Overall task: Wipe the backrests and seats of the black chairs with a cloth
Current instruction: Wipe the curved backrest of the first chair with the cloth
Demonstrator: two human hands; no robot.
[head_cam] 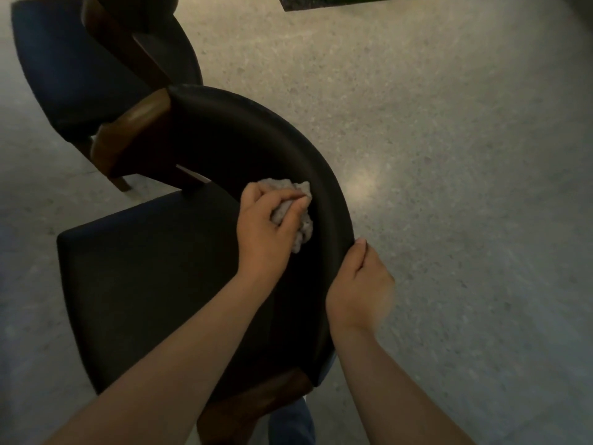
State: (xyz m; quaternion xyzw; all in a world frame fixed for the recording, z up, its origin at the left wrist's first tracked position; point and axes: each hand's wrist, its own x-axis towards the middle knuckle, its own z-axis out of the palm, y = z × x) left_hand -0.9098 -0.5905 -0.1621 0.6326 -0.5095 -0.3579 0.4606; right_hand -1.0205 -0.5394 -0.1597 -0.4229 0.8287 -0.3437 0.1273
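The crumpled grey cloth (306, 224), nubby like terry, sits just right of the frame's centre. Much of it is hidden under the left hand (268, 229), whose grip is clenched around it, thumb and curled fingers bunching it against the inner face of the backrest (288, 139). That backrest is a smooth, black, padded curve with a dull sheen, and its lower inside is too dark to read. The right hand (361, 290), slightly blurred, has its grip closed over the backrest's top rim, thumb lying along it and fingers out of sight behind the edge. The flat black seat (144, 268) spreads toward the lower left. A brown wooden frame (141, 117) shows at the backrest's far end. A second chair (64, 59) is cut off at the upper left. Speckled grey floor (449, 155) lies all around.
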